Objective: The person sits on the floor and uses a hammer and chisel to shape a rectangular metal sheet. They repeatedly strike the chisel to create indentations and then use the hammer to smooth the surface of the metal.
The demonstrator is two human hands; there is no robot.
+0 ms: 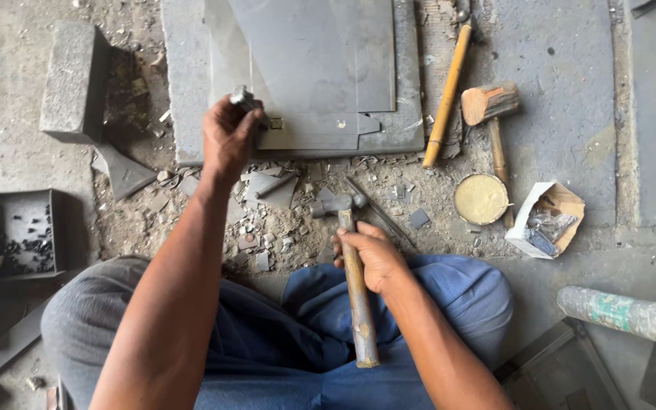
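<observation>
My left hand [228,138] fingers pinch a metal punch [246,99] on the grey metal sheet [313,76] just beyond them. My right hand [372,254] fingers wrap the hammer [352,258], ready; I think striking needs careful aim.

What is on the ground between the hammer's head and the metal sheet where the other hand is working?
In the head view, between the hammer and the metal sheet lies a litter of small metal scraps on dusty ground, with no other tool there.
</observation>
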